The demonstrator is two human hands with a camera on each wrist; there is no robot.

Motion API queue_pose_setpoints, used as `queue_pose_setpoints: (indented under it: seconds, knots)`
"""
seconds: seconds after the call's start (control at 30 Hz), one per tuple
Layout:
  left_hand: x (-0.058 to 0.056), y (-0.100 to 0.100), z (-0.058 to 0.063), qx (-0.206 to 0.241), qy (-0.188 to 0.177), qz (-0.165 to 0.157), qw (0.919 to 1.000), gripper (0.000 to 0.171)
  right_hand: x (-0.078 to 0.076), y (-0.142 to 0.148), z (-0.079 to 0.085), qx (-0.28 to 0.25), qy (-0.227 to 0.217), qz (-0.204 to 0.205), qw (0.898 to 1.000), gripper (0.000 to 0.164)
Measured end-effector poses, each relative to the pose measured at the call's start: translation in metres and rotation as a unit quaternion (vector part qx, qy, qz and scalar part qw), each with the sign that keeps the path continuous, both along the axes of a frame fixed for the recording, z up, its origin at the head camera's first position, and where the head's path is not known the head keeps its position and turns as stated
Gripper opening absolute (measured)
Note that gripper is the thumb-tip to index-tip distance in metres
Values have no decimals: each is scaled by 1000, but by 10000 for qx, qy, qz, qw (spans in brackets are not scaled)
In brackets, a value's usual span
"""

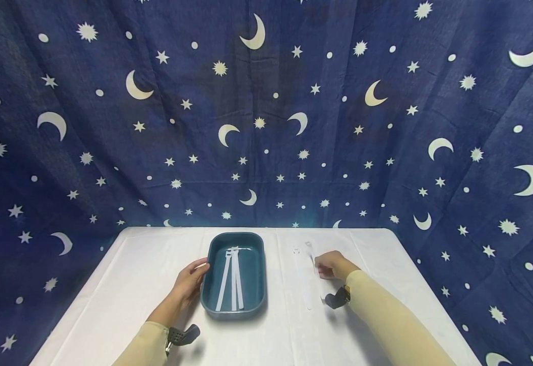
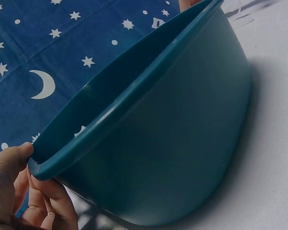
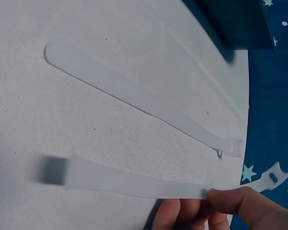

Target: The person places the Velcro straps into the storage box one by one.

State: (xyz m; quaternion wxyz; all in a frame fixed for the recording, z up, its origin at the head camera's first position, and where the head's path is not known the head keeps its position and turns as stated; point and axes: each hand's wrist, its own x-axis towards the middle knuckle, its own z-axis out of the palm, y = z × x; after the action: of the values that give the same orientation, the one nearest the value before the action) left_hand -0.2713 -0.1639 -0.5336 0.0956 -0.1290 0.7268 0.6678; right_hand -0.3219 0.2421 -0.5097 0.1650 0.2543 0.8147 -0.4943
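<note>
A deep teal tray (image 1: pixel 234 314) stands on the white-covered table, left of centre. My left hand (image 1: pixel 190 282) grips its left rim; in the left wrist view the thumb lies over the rim with fingers (image 2: pixel 57 201) below it. Inside the tray lie three white hook-and-loop cable ties (image 1: pixel 223 282), side by side. To the right of the tray my right hand (image 1: pixel 332 265) pinches another white cable tie (image 3: pixel 134 183) near its slotted head, its long tail raised from the cloth. Beside it, one more cable tie (image 3: pixel 134 98) lies flat on the table.
White cloth (image 1: pixel 124 284) covers the table. Behind it and along both sides hangs a dark blue curtain (image 1: pixel 275 127) with moons and stars. A dark wrist-worn device (image 1: pixel 337 298) sits on each forearm.
</note>
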Motion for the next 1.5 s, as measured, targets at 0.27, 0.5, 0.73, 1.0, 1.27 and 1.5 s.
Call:
queue_pose_setpoints:
  seconds: [0.27,0.5,0.73,1.0,1.27,1.5]
  knots:
    - [0,0,0,35,-4,11,10000,60,2,2,2,-234,47,-72,9997,13]
    - [1,0,1,13,-37,26,10000,59,4,3,10,-384,143,-108,9991,12]
    - [0,1,0,9,-50,34,10000,59,3,5,20,-796,338,-105,9962,26]
    - [-1,0,-1,-4,-40,56,10000,59,6,-3,26,-1104,171,96,9937,23]
    - [0,0,0,-45,-56,36,10000,61,11,-15,30,-1133,34,132,9935,19]
    - [-1,0,-1,-21,-102,26,9999,60,7,-24,35,-979,7,218,9950,25]
